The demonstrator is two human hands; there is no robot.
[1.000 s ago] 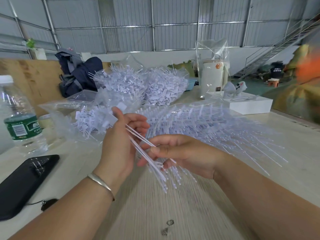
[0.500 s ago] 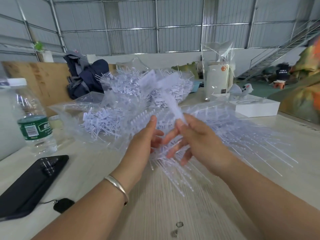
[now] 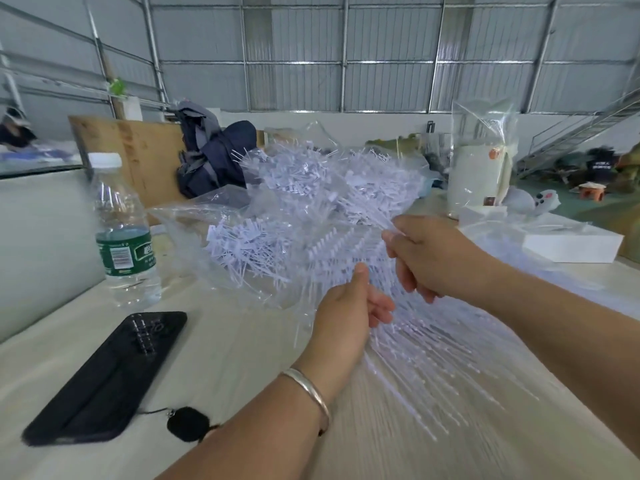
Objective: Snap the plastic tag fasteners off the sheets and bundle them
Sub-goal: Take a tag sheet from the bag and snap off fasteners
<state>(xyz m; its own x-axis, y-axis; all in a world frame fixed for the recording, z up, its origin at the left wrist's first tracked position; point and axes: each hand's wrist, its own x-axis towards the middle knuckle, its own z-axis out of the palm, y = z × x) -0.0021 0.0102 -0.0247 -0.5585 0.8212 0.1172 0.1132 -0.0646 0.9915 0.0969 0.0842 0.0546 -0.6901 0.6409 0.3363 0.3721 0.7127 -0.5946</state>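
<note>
I see my right hand [image 3: 434,256] just right of the frame's centre, fingers curled, pinching a thin strip of fasteners [image 3: 372,216] at the fingertips; the strip is blurred and runs up and left from the hand. My left hand [image 3: 349,311] sits below it, near centre, thumb pointing up and fingers loosely curled; I cannot tell whether it has hold of anything. Under both hands a spread of fastener sheets [image 3: 433,351] fans across the pale table [image 3: 242,375] toward the lower right. Behind, in the middle of the frame, clear bags of loose fasteners [image 3: 263,237] are heaped. At left stand a water bottle [image 3: 123,233] and, below it, a dark phone [image 3: 107,375] lying flat
</note>
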